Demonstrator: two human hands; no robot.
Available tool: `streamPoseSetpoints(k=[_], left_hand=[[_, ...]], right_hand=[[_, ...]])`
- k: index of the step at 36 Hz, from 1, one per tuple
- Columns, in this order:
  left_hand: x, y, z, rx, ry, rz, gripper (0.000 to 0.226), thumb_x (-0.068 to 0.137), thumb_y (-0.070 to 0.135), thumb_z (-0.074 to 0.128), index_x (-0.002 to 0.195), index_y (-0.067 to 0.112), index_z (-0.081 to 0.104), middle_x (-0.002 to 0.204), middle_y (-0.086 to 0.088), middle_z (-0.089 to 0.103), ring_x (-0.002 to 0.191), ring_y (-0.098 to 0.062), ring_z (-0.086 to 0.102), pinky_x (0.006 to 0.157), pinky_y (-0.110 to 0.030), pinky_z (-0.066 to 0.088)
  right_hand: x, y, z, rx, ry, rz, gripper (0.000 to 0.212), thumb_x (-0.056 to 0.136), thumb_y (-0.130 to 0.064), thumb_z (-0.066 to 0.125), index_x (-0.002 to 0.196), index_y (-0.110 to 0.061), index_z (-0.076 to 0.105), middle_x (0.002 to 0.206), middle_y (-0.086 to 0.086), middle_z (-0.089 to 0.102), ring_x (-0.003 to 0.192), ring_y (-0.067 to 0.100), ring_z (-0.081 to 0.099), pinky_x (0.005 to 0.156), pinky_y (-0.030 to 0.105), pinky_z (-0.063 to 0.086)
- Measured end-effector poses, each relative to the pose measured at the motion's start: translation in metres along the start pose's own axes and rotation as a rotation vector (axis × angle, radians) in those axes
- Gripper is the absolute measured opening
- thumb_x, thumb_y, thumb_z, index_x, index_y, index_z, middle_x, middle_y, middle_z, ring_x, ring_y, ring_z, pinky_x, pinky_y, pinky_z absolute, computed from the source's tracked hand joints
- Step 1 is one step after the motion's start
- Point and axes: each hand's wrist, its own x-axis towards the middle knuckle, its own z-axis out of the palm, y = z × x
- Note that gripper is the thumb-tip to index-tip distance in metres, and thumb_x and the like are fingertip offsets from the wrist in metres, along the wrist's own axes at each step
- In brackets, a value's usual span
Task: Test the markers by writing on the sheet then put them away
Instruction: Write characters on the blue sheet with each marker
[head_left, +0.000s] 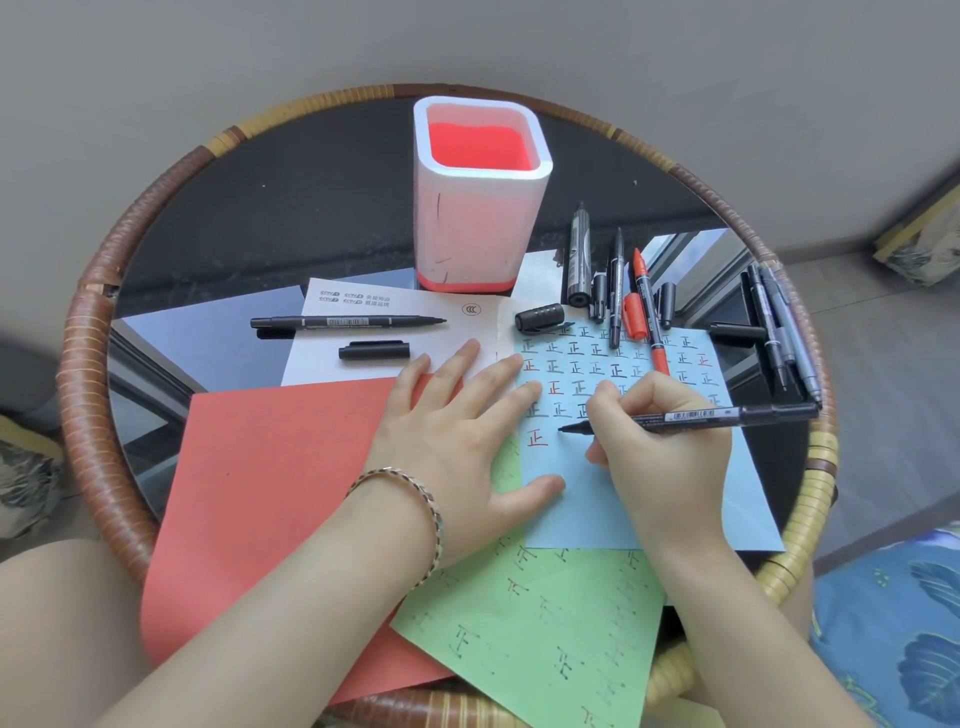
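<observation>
Surface: round glass-topped table with a woven rattan rim (83, 364), grey wall behind.
Right hand (660, 441): grips a slim black marker (691, 417), tip at the pale blue paper sheet (571, 514) of written characters.
Left hand (457, 431): flat, fingers straight, pressing the sheet's left edge.
Beyond: uncapped red marker (647, 312) on the sheet's far edge; white-and-red square pen holder (480, 223) behind.

One pen holder (480, 218) at twelve o'clock. Four papers: white sheet (322, 364), red sheet (270, 467), green sheet (545, 623), blue sheet (582, 519). Roughly eight markers (348, 322); the three o'clock cluster (779, 332) is hard to separate. Six loose caps (374, 351).
</observation>
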Motion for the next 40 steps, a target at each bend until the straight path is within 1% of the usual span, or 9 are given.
streamPoseSetpoints(k=[3, 11, 17, 20, 24, 29, 35, 37, 40], left_hand=[[0.0002, -0.0001, 0.0007, 0.015, 0.001, 0.000, 0.086, 0.060, 0.073, 0.005, 0.139, 0.043, 0.015, 0.152, 0.022, 0.006, 0.140, -0.011, -0.008, 0.109, -0.038, -0.012], [0.0002, 0.0000, 0.0006, 0.016, -0.001, -0.004, 0.086, 0.059, 0.074, 0.005, 0.139, 0.044, 0.014, 0.151, 0.022, 0.006, 0.140, -0.010, -0.008, 0.109, -0.038, -0.011], [0.0005, 0.0002, -0.0002, -0.004, -0.002, -0.003, 0.085, 0.061, 0.074, 0.008, 0.139, 0.042, 0.019, 0.151, 0.021, 0.010, 0.141, -0.011, -0.005, 0.109, -0.038, -0.011], [0.0004, 0.0004, -0.0001, 0.004, -0.005, -0.006, 0.086, 0.060, 0.074, 0.007, 0.139, 0.043, 0.017, 0.151, 0.022, 0.009, 0.141, -0.011, -0.006, 0.109, -0.038, -0.011], [0.0007, 0.0004, 0.0005, 0.011, 0.000, -0.005, 0.086, 0.059, 0.074, 0.005, 0.139, 0.044, 0.015, 0.151, 0.023, 0.006, 0.140, -0.010, -0.008, 0.109, -0.037, -0.011], [0.0001, 0.0001, 0.0003, 0.008, 0.001, -0.003, 0.085, 0.059, 0.074, 0.006, 0.139, 0.044, 0.017, 0.151, 0.022, 0.007, 0.140, -0.010, -0.007, 0.109, -0.037, -0.012], [-0.0002, 0.0003, -0.0002, 0.011, -0.003, -0.007, 0.086, 0.059, 0.074, 0.006, 0.139, 0.043, 0.017, 0.151, 0.022, 0.008, 0.140, -0.010, -0.006, 0.109, -0.037, -0.011], [0.0005, 0.0010, -0.0002, 0.002, -0.002, -0.011, 0.086, 0.059, 0.074, 0.006, 0.139, 0.043, 0.018, 0.151, 0.022, 0.009, 0.141, -0.010, -0.006, 0.109, -0.037, -0.011], [0.0008, 0.0010, 0.0011, 0.013, -0.005, -0.009, 0.086, 0.059, 0.074, 0.005, 0.139, 0.044, 0.015, 0.151, 0.023, 0.006, 0.140, -0.009, -0.008, 0.109, -0.037, -0.012]], right_hand=[[-0.0003, 0.0008, 0.0008, -0.025, -0.002, -0.010, 0.033, 0.078, -0.008, 0.062, 0.050, -0.001, 0.047, 0.044, 0.016, 0.056, 0.034, 0.003, 0.047, 0.050, 0.015, 0.038], [0.0001, 0.0001, -0.0011, -0.011, 0.040, 0.030, 0.031, 0.078, -0.009, 0.061, 0.052, 0.001, 0.046, 0.048, 0.022, 0.056, 0.033, 0.004, 0.045, 0.048, 0.018, 0.036], [0.0016, 0.0027, -0.0020, 0.009, 0.024, 0.034, 0.031, 0.078, -0.010, 0.061, 0.052, 0.001, 0.047, 0.037, 0.002, 0.052, 0.034, 0.005, 0.044, 0.048, 0.016, 0.036], [0.0019, 0.0040, -0.0018, -0.002, 0.028, 0.023, 0.032, 0.076, -0.008, 0.061, 0.049, -0.001, 0.045, 0.033, 0.000, 0.050, 0.036, 0.007, 0.042, 0.047, 0.015, 0.035], [0.0015, 0.0054, -0.0024, -0.008, 0.027, 0.010, 0.034, 0.072, -0.002, 0.061, 0.046, -0.001, 0.040, 0.032, 0.000, 0.045, 0.035, 0.008, 0.036, 0.045, 0.014, 0.033], [0.0022, 0.0052, -0.0024, 0.018, 0.028, 0.022, 0.033, 0.072, -0.004, 0.060, 0.046, -0.003, 0.041, 0.030, -0.002, 0.045, 0.034, 0.006, 0.037, 0.044, 0.010, 0.032], [0.0013, 0.0045, -0.0016, 0.009, 0.042, 0.009, 0.034, 0.073, -0.007, 0.061, 0.049, 0.000, 0.039, 0.040, 0.013, 0.049, 0.039, 0.012, 0.037, 0.046, 0.018, 0.033], [0.0009, 0.0045, -0.0021, 0.013, 0.046, 0.018, 0.032, 0.070, -0.011, 0.061, 0.049, -0.001, 0.040, 0.040, 0.013, 0.049, 0.039, 0.012, 0.038, 0.047, 0.020, 0.033], [0.0012, 0.0044, -0.0027, 0.025, 0.045, 0.030, 0.033, 0.072, -0.006, 0.061, 0.047, -0.004, 0.039, 0.037, 0.007, 0.048, 0.037, 0.010, 0.037, 0.048, 0.021, 0.033]])
